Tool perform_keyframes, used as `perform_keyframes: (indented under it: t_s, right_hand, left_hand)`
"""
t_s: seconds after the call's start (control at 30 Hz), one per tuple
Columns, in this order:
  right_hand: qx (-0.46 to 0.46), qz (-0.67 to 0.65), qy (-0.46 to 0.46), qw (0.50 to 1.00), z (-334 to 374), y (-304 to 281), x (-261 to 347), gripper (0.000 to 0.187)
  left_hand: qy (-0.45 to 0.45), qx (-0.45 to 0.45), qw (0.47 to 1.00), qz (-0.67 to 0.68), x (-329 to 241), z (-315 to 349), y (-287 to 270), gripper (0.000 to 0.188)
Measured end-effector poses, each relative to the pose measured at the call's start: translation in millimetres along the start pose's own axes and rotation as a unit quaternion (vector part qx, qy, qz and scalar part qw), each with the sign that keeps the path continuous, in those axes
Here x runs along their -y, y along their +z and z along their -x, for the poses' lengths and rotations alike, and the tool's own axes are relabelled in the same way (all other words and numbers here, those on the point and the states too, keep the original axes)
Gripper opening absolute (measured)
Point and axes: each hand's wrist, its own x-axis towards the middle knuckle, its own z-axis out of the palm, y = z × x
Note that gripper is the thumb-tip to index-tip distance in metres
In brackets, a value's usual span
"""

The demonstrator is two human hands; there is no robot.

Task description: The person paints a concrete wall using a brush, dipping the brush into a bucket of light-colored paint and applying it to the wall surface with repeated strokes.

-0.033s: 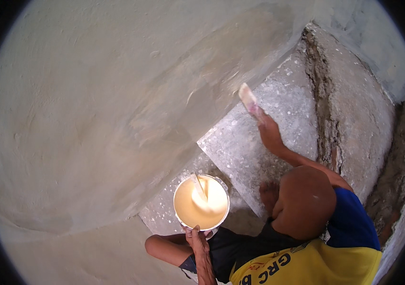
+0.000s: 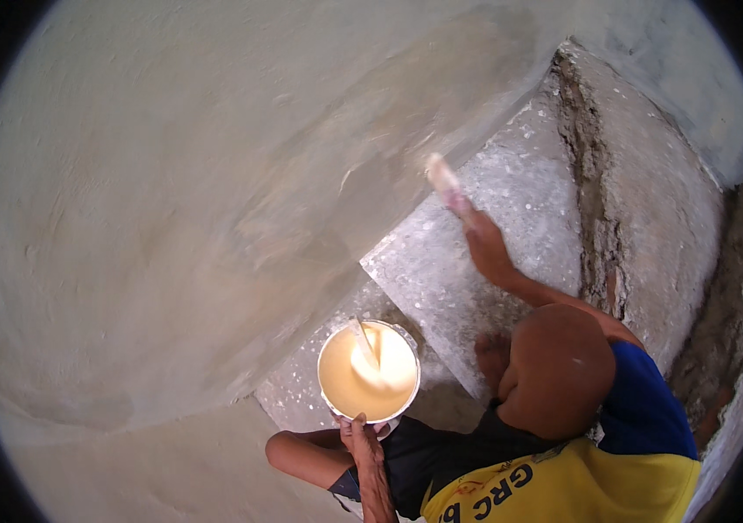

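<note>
My left hand grips the near rim of a round white bucket, its thumb over the edge. Cream-coloured paint partly fills the bucket. A flat stick leans inside it, one end in the paint. My right hand is closed round the handle of a paintbrush, blurred by motion. The brush's pale bristles point up and left, at the lower edge of the grey plastered wall; whether they touch it I cannot tell.
Beneath the brush lies a paint-spattered grey slab, like a step. Further right are a rough, crumbling edge, another grey slab and a dark broken strip. My bent knee is beside the right forearm.
My right hand has moved slightly left with the paintbrush. The left hand and the bucket look almost unmoved.
</note>
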Motion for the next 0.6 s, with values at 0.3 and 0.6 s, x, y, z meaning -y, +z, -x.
perform_keyframes:
  t_s: [0.3,0.6]
  right_hand:
    - [0.232,0.066,-0.106,0.965,36,25,-32,0.057]
    - [-0.081,-0.005,-0.047,0.996,-25,15,-132,0.043]
  left_hand:
    - [0.002,0.002,1.000,0.007,4,1,-7,0.025]
    - [0.006,0.003,1.000,0.021,5,-1,-3,0.022]
